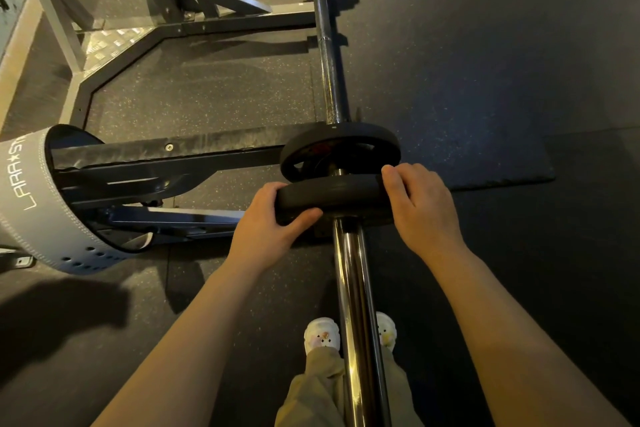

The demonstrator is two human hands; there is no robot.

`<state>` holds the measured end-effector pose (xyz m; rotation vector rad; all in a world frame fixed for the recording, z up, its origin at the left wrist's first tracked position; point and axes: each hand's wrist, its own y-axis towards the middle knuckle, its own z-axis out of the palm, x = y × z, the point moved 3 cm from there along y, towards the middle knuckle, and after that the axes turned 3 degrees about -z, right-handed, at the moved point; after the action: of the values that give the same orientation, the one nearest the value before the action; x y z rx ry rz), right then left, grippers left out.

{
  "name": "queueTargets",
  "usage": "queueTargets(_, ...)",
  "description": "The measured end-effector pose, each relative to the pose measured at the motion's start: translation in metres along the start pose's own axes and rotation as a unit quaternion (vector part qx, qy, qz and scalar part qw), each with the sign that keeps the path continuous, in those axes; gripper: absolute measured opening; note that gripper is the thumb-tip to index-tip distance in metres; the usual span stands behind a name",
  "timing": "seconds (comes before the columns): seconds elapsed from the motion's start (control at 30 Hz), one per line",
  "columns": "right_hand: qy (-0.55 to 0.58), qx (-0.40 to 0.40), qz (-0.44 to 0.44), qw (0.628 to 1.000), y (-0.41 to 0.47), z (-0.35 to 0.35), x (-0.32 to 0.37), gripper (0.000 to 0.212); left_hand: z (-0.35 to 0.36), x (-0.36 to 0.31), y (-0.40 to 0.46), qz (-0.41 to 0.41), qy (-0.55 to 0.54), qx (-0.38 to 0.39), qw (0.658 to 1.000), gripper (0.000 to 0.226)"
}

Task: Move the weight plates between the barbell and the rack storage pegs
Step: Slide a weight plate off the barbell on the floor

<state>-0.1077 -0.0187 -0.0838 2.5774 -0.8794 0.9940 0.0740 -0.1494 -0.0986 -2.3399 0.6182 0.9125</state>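
A steel barbell (353, 288) runs from the bottom of the view up past the rack. Two small black weight plates sit on its sleeve. The near plate (332, 192) is held at both sides: my left hand (266, 225) grips its left rim, thumb underneath, and my right hand (415, 204) grips its right rim with fingers curled over the top. The far plate (341, 149) sits just behind it with a small gap between them. No storage pegs are visible.
The dark rack frame (166, 152) crosses at left, with its base bars on the rubber floor (207, 87). A grey lifting belt (31, 198) hangs around a rack arm at far left. My feet in white shoes (322, 336) straddle the bar.
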Motion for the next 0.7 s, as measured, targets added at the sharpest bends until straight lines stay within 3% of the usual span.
queueTargets(0.27,0.103,0.047,0.103,0.988,0.001,-0.004,-0.011,0.037,0.008,-0.018,-0.005,0.018,0.172,-0.079,0.982,0.055)
queueTargets(0.4,0.17,0.05,0.184,0.967,-0.01,-0.005,-0.024,0.039,0.012,-0.033,-0.01,0.071,0.225,-0.1,0.967,0.066)
queueTargets(0.7,0.277,0.052,0.312,0.907,-0.019,-0.006,-0.043,0.048,0.016,-0.061,-0.025,0.123,0.29,-0.11,0.943,0.055)
